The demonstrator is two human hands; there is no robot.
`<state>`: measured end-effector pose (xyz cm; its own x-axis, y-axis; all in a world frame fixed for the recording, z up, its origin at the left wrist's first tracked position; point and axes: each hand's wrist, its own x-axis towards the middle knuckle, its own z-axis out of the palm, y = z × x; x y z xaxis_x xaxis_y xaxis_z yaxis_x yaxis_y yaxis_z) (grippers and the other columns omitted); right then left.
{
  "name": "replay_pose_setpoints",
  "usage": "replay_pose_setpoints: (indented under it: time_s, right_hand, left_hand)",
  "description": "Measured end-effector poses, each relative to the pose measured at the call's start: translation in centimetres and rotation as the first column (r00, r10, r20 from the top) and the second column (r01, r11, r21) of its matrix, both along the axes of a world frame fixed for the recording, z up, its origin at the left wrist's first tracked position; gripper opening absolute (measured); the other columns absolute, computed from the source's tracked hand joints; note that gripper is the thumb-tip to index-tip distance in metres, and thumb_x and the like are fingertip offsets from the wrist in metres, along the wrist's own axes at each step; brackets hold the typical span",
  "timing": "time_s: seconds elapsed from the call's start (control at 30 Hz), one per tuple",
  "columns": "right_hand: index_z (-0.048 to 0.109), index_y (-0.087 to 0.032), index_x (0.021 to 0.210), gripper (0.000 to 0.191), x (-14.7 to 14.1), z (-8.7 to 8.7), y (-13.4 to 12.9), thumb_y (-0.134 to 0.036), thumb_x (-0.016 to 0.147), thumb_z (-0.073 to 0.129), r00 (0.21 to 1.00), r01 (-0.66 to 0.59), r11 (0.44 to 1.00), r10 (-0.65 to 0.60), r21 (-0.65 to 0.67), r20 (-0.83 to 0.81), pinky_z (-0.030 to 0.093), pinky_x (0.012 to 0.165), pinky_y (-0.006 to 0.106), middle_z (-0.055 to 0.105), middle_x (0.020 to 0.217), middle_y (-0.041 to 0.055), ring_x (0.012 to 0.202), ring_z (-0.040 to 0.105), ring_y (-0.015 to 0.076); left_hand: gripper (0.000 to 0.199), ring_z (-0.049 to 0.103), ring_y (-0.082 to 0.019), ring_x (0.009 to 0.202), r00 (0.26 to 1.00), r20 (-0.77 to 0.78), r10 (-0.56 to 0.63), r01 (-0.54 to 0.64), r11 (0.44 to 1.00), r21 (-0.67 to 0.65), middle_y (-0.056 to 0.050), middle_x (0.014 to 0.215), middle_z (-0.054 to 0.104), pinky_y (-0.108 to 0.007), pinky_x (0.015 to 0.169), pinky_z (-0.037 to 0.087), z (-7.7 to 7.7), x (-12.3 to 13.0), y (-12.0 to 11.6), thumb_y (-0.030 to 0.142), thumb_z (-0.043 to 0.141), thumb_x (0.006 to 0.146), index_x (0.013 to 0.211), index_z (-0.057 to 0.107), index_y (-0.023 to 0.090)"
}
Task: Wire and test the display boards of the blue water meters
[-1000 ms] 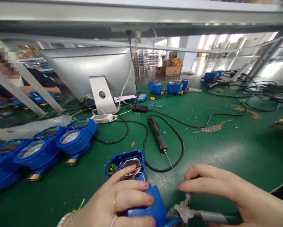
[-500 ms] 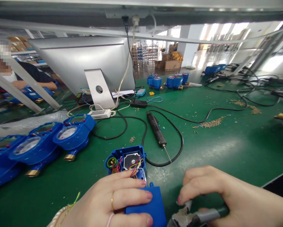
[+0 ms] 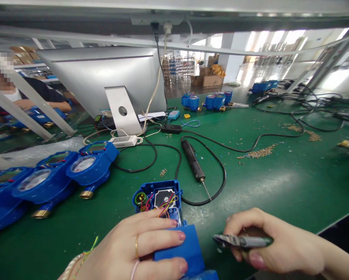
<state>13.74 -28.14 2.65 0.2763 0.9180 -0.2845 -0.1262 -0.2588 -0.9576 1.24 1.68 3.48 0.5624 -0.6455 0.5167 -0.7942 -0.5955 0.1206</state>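
Observation:
My left hand (image 3: 153, 243) lies over a blue water meter housing (image 3: 181, 249), fingers curled across its flat cover and thumb hidden. Beyond the fingers, the meter's open compartment (image 3: 159, 198) shows red, yellow and white wires, a round green part and a black square part. My right hand (image 3: 267, 241) is closed around a pair of pliers (image 3: 241, 241) with grey handles. Their jaws point left, a short gap to the right of the housing. Part of another blue piece (image 3: 202, 275) shows at the bottom edge.
A black electric screwdriver (image 3: 193, 161) lies beyond the meter, inside its looped cord. Several blue meters (image 3: 88, 165) with brass ends line the left. Loose screws (image 3: 260, 151) are scattered to the right. A monitor (image 3: 104, 77) stands at the back; a person's arm (image 3: 56, 103) shows at far left.
My right hand has turned, bringing the pliers up level with jaws pointing left; crumpled grey material near them is out of sight. My left hand and the meter have shifted only slightly.

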Motion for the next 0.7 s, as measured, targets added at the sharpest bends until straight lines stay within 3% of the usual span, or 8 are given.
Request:
replay_pose_setpoints:
  time_s: [0.1,0.2,0.27,0.4,0.5,0.57,0.67,0.7]
  right_hand:
    - [0.063,-0.023,0.113,0.041,-0.1,1.0,-0.5,-0.012,0.073,0.061,0.977,0.004,1.0,-0.005,0.002,0.214,0.05,0.079,0.028,0.062,0.104,0.0035,0.09,0.061,0.0174]
    - [0.062,-0.028,0.117,0.042,0.2,1.8,-1.1,-0.015,0.077,0.062,0.859,0.096,0.995,-0.068,-0.03,0.507,0.048,0.092,0.035,0.06,0.116,0.0033,0.106,0.058,0.0218]
    - [0.059,-0.029,0.121,0.037,1.0,1.2,-1.9,-0.026,0.083,0.061,0.702,0.221,0.974,-0.121,-0.053,0.702,0.047,0.096,0.039,0.058,0.12,0.0047,0.112,0.056,0.0241]
    - [0.057,-0.024,0.126,0.042,3.9,-2.7,-4.3,-0.041,0.087,0.054,0.223,0.502,0.858,-0.007,-0.109,0.975,0.052,0.086,0.045,0.058,0.118,0.0093,0.1,0.061,0.0275]
    - [0.06,-0.015,0.122,0.048,5.7,-5.8,-5.4,-0.043,0.084,0.056,0.139,0.54,0.836,0.026,-0.098,0.99,0.052,0.082,0.052,0.06,0.113,0.0151,0.093,0.062,0.0321]
    - [0.061,-0.014,0.121,0.05,5.7,-6.5,-5.2,-0.045,0.082,0.057,0.1,0.541,0.838,0.022,-0.073,0.995,0.043,0.092,0.062,0.058,0.118,0.0169,0.105,0.057,0.0377]
    - [0.062,-0.02,0.121,0.046,3.6,-4.6,-3.0,-0.047,0.084,0.057,0.067,0.491,0.871,-0.049,0.01,0.997,0.025,0.106,0.065,0.051,0.132,0.0123,0.127,0.04,0.0382]
    - [0.061,-0.023,0.121,0.041,2.5,-3.4,-1.8,-0.045,0.086,0.057,0.122,0.439,0.895,-0.143,0.076,0.982,0.031,0.106,0.06,0.052,0.132,0.01,0.126,0.043,0.0341]
  left_hand:
    - [0.029,0.054,-0.017,0.123,1.0,0.008,0.003,-0.003,1.0,-0.013,-0.001,0.116,0.07,-0.035,0.11,0.04,-0.1,0.2,0.1,0.015,0.048,0.094,0.114,0.066,0.027]
    - [0.03,0.053,-0.016,0.124,1.0,0.015,-0.001,0.001,1.0,0.0,-0.002,0.116,0.07,-0.033,0.111,0.038,0.0,0.1,0.2,0.018,0.043,0.097,0.114,0.066,0.025]
    - [0.03,0.053,-0.016,0.124,1.0,0.014,0.002,-0.002,1.0,-0.004,-0.002,0.115,0.07,-0.033,0.111,0.037,0.1,0.1,0.2,0.019,0.043,0.097,0.113,0.067,0.025]
    - [0.03,0.054,-0.016,0.123,1.0,0.005,0.015,-0.015,0.999,-0.028,-0.001,0.116,0.07,-0.035,0.111,0.037,-0.1,0.0,0.1,0.018,0.043,0.097,0.113,0.067,0.026]
    - [0.029,0.056,-0.017,0.121,1.0,-0.002,0.02,-0.02,0.999,-0.041,-0.001,0.116,0.07,-0.036,0.111,0.038,-0.3,-0.1,0.0,0.016,0.045,0.096,0.113,0.067,0.026]
    - [0.028,0.057,-0.016,0.119,1.0,-0.001,0.024,-0.025,0.999,-0.042,-0.002,0.116,0.07,-0.036,0.111,0.038,-0.3,0.0,-0.2,0.016,0.046,0.095,0.112,0.067,0.025]
    - [0.027,0.058,-0.016,0.118,0.999,-0.006,0.043,-0.043,0.998,-0.042,-0.002,0.116,0.07,-0.035,0.111,0.037,0.2,0.0,-0.4,0.015,0.05,0.094,0.111,0.068,0.025]
    - [0.027,0.058,-0.016,0.118,0.999,-0.009,0.05,-0.05,0.998,-0.033,-0.001,0.115,0.07,-0.035,0.111,0.037,0.4,0.0,-0.5,0.014,0.051,0.093,0.111,0.068,0.025]
